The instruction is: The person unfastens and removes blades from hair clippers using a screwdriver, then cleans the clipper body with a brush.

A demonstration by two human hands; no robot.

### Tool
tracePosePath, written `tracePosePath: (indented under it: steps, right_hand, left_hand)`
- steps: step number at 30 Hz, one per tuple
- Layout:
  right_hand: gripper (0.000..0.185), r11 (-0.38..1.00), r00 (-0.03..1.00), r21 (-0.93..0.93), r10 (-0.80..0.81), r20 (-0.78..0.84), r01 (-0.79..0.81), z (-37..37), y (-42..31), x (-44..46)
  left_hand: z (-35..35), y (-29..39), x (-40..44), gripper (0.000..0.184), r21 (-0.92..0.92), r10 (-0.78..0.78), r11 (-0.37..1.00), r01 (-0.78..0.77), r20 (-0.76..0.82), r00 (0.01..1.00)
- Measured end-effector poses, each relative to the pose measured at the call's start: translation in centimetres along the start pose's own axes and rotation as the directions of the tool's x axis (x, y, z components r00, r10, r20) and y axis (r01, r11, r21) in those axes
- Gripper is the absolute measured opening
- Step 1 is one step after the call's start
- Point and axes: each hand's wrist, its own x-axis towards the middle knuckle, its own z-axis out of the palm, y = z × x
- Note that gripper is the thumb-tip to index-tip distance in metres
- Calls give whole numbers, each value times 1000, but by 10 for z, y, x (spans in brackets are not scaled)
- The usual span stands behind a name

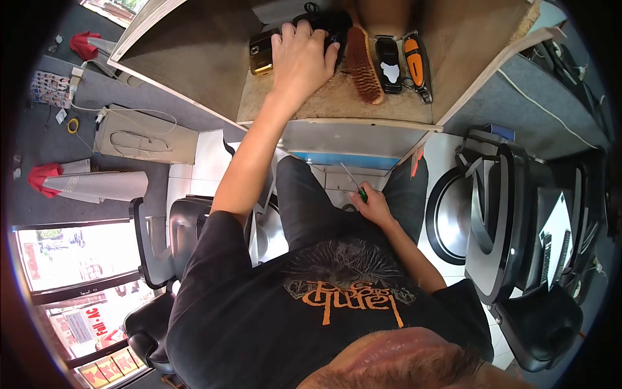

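Note:
My left hand (301, 61) reaches into a wooden compartment, fingers spread over a dark item whose kind is hidden beneath it. Beside those fingers lies a black-and-gold device (261, 55). To the right of the hand are a brush with reddish-brown bristles (364, 68), a black hair clipper (388, 63) with a white patch, and an orange-and-black clipper (414, 61). Lower down, between my knees, my right hand (374, 206) is closed around the green handle of a screwdriver (350, 175). Its thin metal shaft points up and left, towards the cabinet.
The cabinet's front edge (337, 121) runs just above my knees. Black salon chairs stand on both sides, the right chair (502, 220) close to my leg. At left, a rolled sheet with red cloth (91, 183) and a boxy panel with a cable (146, 139) lie on a grey surface.

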Motion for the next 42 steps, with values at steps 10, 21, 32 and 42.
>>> tracePosePath:
  steps: [10, 21, 32, 42]
  right_hand:
    - [33, 999, 999, 46, 14, -34, -12, 2, 6, -1]
    - [32, 997, 998, 71, 39, -52, -36, 4, 7, 3]
    - [32, 995, 996, 65, 76, -56, -72, 1, 5, 3]
    - [32, 995, 994, 34, 97, -51, -96, 3, 5, 4]
  left_hand:
    - [14, 11, 19, 49, 49, -113, 993, 106, 171, 979]
    - [10, 24, 52, 55, 69, -109, 994, 88, 432, 895]
    - [-26, 8, 61, 58, -69, -180, 968, 242, 485, 856]
    - [-69, -37, 23, 43, -555, -266, 631, 542, 502, 823]
